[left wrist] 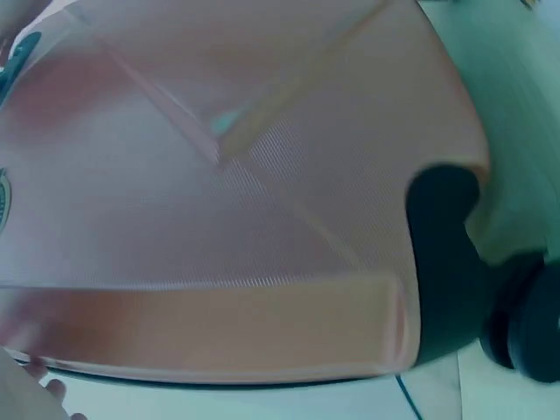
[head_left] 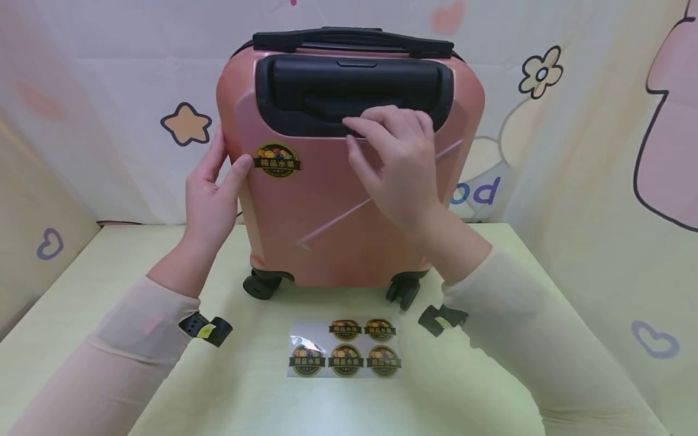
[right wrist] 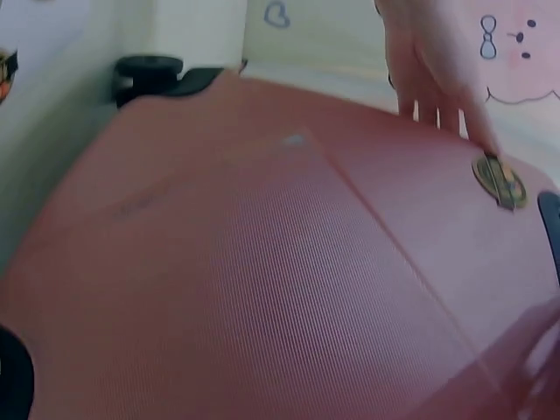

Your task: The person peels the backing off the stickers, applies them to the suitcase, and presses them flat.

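Note:
A pink hard-shell suitcase (head_left: 332, 212) stands upright on its wheels, with a black handle recess (head_left: 354, 91) near the top of its front. One round fruit sticker (head_left: 277, 160) with a dark banner lies on the front at upper left. My left hand (head_left: 212, 194) rests against that side of the suitcase, its thumb on the front beside the sticker and its fingers along the side. Before the recess, my right hand (head_left: 400, 163) hovers with bent fingers; thumb and index tip are apart, and nothing shows between them. Its fingers are out of sight in the right wrist view.
A clear sheet (head_left: 343, 375) with several matching stickers lies on the pale green table (head_left: 218, 399) in front of the suitcase; its upper-left spot has no sticker. A printed cloth backdrop (head_left: 120, 121) stands behind and at both sides. Black wheels (head_left: 259, 286) touch the table.

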The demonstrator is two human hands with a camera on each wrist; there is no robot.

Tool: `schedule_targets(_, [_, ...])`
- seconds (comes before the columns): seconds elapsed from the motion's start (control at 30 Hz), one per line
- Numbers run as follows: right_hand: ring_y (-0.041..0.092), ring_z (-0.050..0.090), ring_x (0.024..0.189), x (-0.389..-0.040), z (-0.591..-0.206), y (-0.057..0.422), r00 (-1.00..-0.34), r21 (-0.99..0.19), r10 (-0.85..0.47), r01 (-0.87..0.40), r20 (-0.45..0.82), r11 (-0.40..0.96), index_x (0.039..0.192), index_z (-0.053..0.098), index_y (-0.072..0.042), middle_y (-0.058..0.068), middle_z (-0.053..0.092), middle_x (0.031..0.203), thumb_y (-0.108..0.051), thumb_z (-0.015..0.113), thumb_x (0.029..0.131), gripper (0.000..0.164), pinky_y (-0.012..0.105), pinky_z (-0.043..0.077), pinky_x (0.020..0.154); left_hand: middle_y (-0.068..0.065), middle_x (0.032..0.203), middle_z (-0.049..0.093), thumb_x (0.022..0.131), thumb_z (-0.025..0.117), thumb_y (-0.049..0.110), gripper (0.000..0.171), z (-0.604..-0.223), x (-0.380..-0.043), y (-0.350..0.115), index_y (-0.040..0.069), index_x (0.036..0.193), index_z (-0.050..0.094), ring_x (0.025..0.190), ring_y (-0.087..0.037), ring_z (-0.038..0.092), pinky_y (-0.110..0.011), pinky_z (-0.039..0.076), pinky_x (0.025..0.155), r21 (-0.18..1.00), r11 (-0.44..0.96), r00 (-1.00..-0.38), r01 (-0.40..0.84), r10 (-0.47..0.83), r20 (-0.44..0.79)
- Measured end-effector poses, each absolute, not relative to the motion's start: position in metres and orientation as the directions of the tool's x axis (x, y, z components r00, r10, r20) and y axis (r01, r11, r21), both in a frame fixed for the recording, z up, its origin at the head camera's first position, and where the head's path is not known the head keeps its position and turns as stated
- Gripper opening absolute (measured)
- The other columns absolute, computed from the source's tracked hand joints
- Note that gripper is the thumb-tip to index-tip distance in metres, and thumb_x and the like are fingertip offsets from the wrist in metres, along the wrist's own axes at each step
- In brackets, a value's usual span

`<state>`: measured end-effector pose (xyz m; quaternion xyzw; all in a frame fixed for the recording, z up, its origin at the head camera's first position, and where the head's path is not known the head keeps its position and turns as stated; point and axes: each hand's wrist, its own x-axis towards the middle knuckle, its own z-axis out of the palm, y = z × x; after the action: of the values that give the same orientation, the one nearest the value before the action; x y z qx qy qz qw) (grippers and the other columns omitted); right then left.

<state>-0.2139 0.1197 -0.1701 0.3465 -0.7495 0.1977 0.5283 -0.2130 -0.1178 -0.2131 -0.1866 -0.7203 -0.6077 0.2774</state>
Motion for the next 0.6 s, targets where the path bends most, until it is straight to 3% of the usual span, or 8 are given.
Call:
schedule_targets(0.07, [0.025, 0.054, 0.104, -0.216, -0.168, 0.127, -0.239, 0.106, -0.360, -0.685, 0.902, 0.721, 0.112, 0.068, -0.004, 0.011, 0.065, 0.107, -0.023, 0.060, 0.090, 0.030, 0.042, 0.024, 0.104, 0.005, 0.151, 0.025, 0.097, 0.050, 0.023, 0.057, -0.218, -0.215, -0.119, 0.014, 0.148, 0.025, 0.137, -0.005, 0.019, -0.028, 0.021, 0.109, 0.728, 0.283, -0.743, 0.625, -0.070, 0.665])
schedule_targets(0.13, [0.026, 0.051, 0.113, -0.218, -0.169, 0.131, -0.293, 0.127, -0.405, -0.654, 0.866, 0.745, 0.120, 0.063, -0.005, 0.011, 0.063, 0.116, -0.026, 0.061, 0.089, 0.037, 0.045, 0.013, 0.109, 0.002, 0.153, 0.020, 0.097, 0.047, 0.030, 0.059, -0.225, -0.218, -0.120, 0.011, 0.148, 0.023, 0.139, -0.007, 0.014, -0.030, 0.015, 0.110, 0.618, 0.417, -0.661, 0.667, -0.052, 0.749])
schedule_targets(0.23, [0.027, 0.047, 0.119, -0.220, -0.173, 0.134, -0.329, 0.175, -0.460, -0.625, 0.825, 0.761, 0.127, 0.058, -0.006, 0.011, 0.060, 0.123, -0.030, 0.062, 0.088, 0.046, 0.048, 0.006, 0.110, -0.006, 0.152, 0.023, 0.095, 0.048, 0.037, 0.061, -0.236, -0.221, -0.118, 0.007, 0.145, 0.030, 0.140, -0.020, 0.016, -0.041, 0.014, 0.111, 0.228, 0.681, -0.396, 0.696, 0.099, 0.913])
schedule_targets(0.3, [0.028, 0.046, 0.119, -0.221, -0.175, 0.135, -0.313, 0.203, -0.473, -0.616, 0.823, 0.761, 0.128, 0.057, -0.006, 0.011, 0.059, 0.124, -0.031, 0.064, 0.087, 0.049, 0.049, 0.006, 0.110, -0.010, 0.151, 0.026, 0.094, 0.048, 0.041, 0.062, -0.241, -0.222, -0.115, 0.005, 0.143, 0.035, 0.139, -0.027, 0.019, -0.048, 0.013, 0.109, -0.068, 0.788, -0.224, 0.612, 0.256, 0.940])
schedule_targets(0.33, [0.028, 0.046, 0.118, -0.222, -0.176, 0.136, -0.302, 0.214, -0.476, -0.614, 0.826, 0.760, 0.128, 0.057, -0.005, 0.011, 0.058, 0.124, -0.031, 0.065, 0.086, 0.050, 0.049, 0.006, 0.110, -0.011, 0.151, 0.027, 0.094, 0.046, 0.043, 0.062, -0.243, -0.223, -0.114, 0.005, 0.142, 0.036, 0.138, -0.029, 0.020, -0.051, 0.012, 0.108, -0.183, 0.811, -0.167, 0.556, 0.325, 0.931])
schedule_targets(0.37, [0.029, 0.046, 0.117, -0.223, -0.177, 0.137, -0.289, 0.225, -0.478, -0.612, 0.829, 0.758, 0.128, 0.057, -0.005, 0.012, 0.058, 0.124, -0.031, 0.066, 0.086, 0.050, 0.049, 0.006, 0.110, -0.010, 0.151, 0.026, 0.095, 0.045, 0.044, 0.062, -0.245, -0.223, -0.112, 0.007, 0.143, 0.036, 0.138, -0.029, 0.020, -0.052, 0.012, 0.108, -0.260, 0.819, -0.147, 0.511, 0.381, 0.913])
schedule_targets(0.43, [0.029, 0.046, 0.116, -0.224, -0.178, 0.138, -0.266, 0.236, -0.480, -0.615, 0.836, 0.752, 0.127, 0.057, -0.005, 0.012, 0.058, 0.124, -0.031, 0.066, 0.085, 0.050, 0.049, 0.006, 0.110, -0.008, 0.152, 0.022, 0.096, 0.039, 0.047, 0.064, -0.246, -0.224, -0.111, 0.007, 0.145, 0.031, 0.140, -0.026, 0.018, -0.052, 0.010, 0.108, -0.328, 0.828, -0.169, 0.455, 0.442, 0.881])
schedule_targets(0.6, [0.030, 0.048, 0.112, -0.229, -0.179, 0.138, -0.222, 0.232, -0.475, -0.653, 0.852, 0.721, 0.123, 0.060, -0.004, 0.013, 0.060, 0.120, -0.032, 0.066, 0.085, 0.047, 0.047, 0.007, 0.110, -0.008, 0.154, 0.017, 0.097, 0.033, 0.049, 0.066, -0.249, -0.233, -0.116, 0.006, 0.147, 0.025, 0.141, -0.023, 0.014, -0.052, 0.011, 0.107, -0.334, 0.841, -0.243, 0.425, 0.461, 0.853])
